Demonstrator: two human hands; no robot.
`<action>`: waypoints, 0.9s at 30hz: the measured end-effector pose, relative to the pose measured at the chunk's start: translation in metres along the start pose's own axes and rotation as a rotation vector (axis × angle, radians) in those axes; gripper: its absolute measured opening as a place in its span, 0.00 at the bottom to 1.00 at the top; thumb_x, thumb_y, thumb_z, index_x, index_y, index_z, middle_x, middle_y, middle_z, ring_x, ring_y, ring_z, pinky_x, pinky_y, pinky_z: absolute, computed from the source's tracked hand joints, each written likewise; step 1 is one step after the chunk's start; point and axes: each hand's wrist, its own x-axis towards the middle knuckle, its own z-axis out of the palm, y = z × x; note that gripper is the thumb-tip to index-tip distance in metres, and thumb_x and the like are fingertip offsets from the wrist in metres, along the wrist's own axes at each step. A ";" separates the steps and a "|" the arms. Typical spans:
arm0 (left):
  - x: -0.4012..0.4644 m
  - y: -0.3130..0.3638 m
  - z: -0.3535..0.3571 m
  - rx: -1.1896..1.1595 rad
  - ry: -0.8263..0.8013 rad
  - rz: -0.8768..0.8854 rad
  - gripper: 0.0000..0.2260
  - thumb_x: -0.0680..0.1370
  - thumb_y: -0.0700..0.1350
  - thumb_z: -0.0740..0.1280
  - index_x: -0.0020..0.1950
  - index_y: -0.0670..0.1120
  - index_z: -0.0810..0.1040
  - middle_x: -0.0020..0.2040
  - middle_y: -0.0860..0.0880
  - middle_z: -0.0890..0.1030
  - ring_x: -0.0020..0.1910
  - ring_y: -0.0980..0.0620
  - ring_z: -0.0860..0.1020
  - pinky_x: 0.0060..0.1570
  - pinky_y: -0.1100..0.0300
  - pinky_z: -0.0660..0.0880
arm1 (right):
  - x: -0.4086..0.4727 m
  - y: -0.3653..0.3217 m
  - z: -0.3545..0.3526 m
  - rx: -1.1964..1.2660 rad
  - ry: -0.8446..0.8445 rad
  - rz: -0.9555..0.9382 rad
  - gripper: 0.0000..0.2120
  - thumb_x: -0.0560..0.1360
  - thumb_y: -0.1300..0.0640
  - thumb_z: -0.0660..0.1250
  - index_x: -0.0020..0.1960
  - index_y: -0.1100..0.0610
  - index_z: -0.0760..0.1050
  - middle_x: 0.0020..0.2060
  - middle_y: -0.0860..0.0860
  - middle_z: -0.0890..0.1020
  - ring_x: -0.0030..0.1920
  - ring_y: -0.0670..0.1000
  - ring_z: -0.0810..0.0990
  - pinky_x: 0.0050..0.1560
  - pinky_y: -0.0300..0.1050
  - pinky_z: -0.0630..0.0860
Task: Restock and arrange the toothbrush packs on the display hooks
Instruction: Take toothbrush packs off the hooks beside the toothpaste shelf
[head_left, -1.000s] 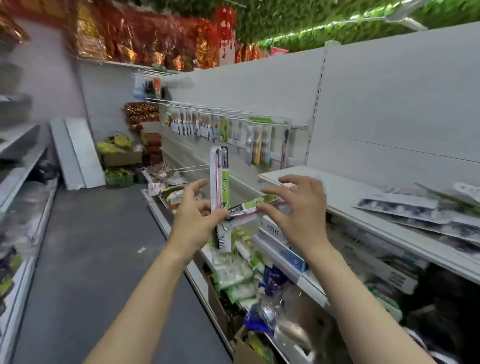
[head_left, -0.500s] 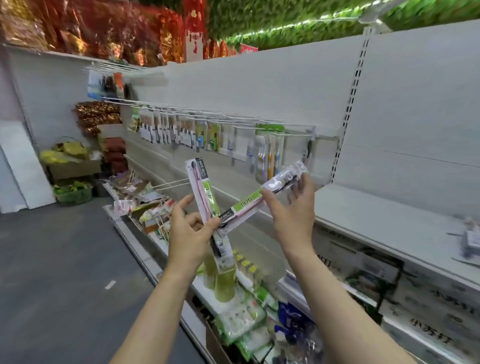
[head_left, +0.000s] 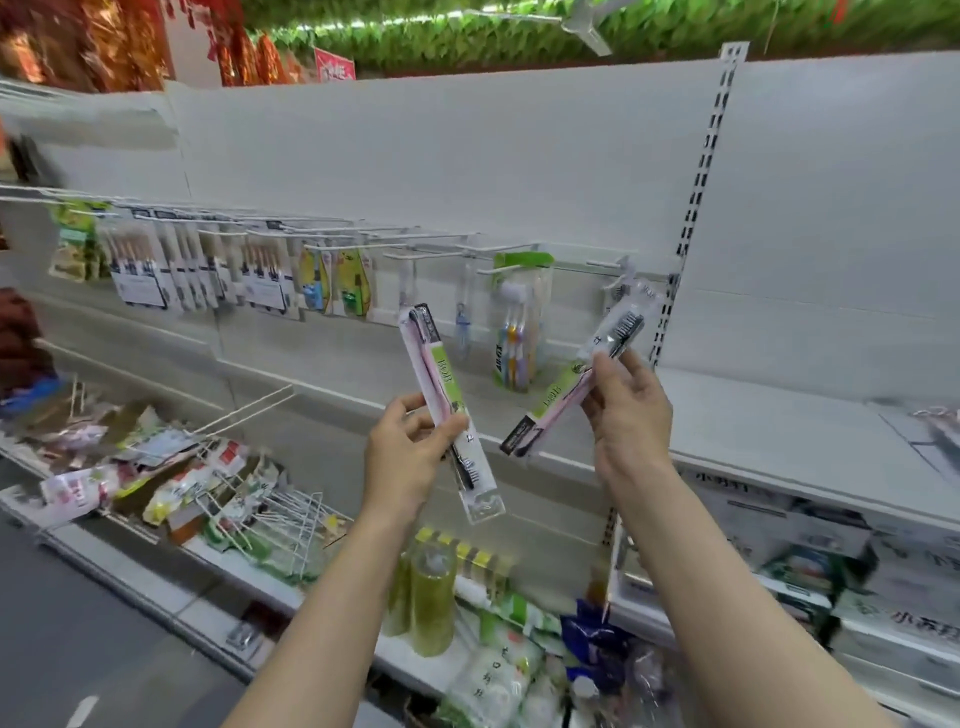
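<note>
Left end of hook rail (head_left: 332, 244) blurred; pack print there unreadable. Left hand (head_left: 405, 457) pinches a toothbrush pack (head_left: 449, 410), bristle end tilted down. Right hand (head_left: 626, 410) grips a second pack (head_left: 582, 374), its top raised near the far right hook (head_left: 615, 267); contact unclear.

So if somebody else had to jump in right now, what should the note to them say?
Left hand: holding one toothbrush pack, bristle end pointing down.
Right hand: holding a second pack tilted up toward the hook at the right end of the rail, not on it yet.
Done: the hooks further left already carry packs.
Left: hang the right pack, then the left one. More stock looks to be on the shelf at far right, though it is blurry.
</note>
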 end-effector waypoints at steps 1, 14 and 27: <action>0.005 -0.002 0.002 -0.019 -0.020 -0.012 0.14 0.75 0.43 0.73 0.59 0.45 0.75 0.49 0.49 0.86 0.48 0.50 0.84 0.46 0.60 0.81 | 0.006 0.000 -0.003 -0.026 0.029 -0.019 0.22 0.78 0.60 0.71 0.70 0.57 0.71 0.47 0.51 0.84 0.46 0.47 0.84 0.54 0.44 0.81; 0.078 -0.042 0.041 -0.038 -0.170 -0.074 0.08 0.76 0.42 0.72 0.55 0.47 0.78 0.45 0.50 0.87 0.45 0.51 0.85 0.46 0.56 0.79 | 0.098 0.011 -0.022 -0.152 0.214 -0.156 0.10 0.75 0.58 0.75 0.54 0.56 0.78 0.42 0.52 0.85 0.39 0.46 0.83 0.48 0.44 0.81; 0.115 -0.067 0.074 -0.058 -0.238 -0.055 0.09 0.75 0.39 0.72 0.54 0.41 0.78 0.44 0.47 0.86 0.44 0.48 0.84 0.45 0.54 0.81 | 0.151 0.019 -0.031 -0.387 0.147 -0.137 0.11 0.75 0.57 0.75 0.55 0.57 0.81 0.44 0.52 0.87 0.42 0.46 0.85 0.41 0.35 0.78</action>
